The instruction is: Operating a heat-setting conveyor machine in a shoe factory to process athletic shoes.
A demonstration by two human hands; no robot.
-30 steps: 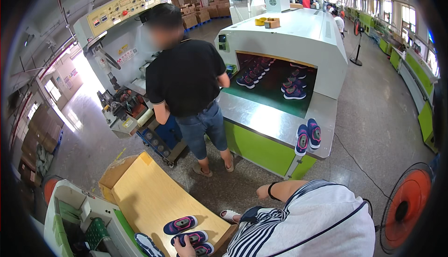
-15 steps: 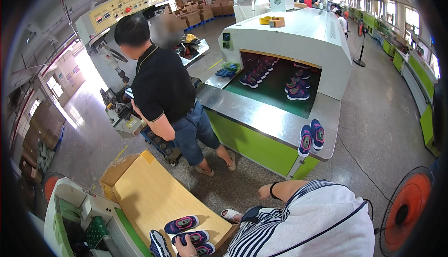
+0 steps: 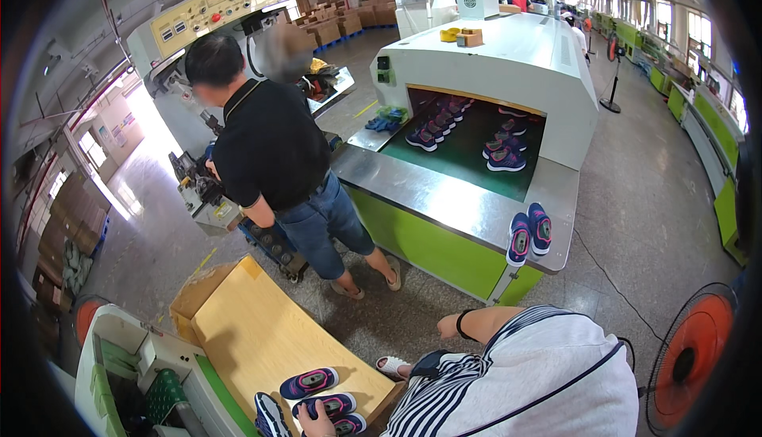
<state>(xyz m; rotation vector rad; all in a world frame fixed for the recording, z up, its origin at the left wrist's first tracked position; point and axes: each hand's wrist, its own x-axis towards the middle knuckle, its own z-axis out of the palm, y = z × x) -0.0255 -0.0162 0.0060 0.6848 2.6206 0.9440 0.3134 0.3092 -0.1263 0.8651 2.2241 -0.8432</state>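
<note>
Left hand [image 3: 317,423] is on the left end of a navy-and-pink shoe [image 3: 335,403] at the bottom of the frame, fingers touching it, though I can't tell if they're actually clamped on. It's on the wood-look counter [image 3: 258,318], between an upper shoe [image 3: 308,382] and a lower shoe [image 3: 350,423]. Right hand [image 3: 448,327], lower middle, is well apart from them; can't tell if its fingers are together.

Shoes [image 3: 309,382] lie on the near end of a table [image 3: 246,310]. Beyond it, a co-worker [image 3: 274,147] stands between a machine [image 3: 202,23], left, and a conveyor tunnel [image 3: 484,52], right, whose front right corner bears a shoe pair [image 3: 519,240].
</note>
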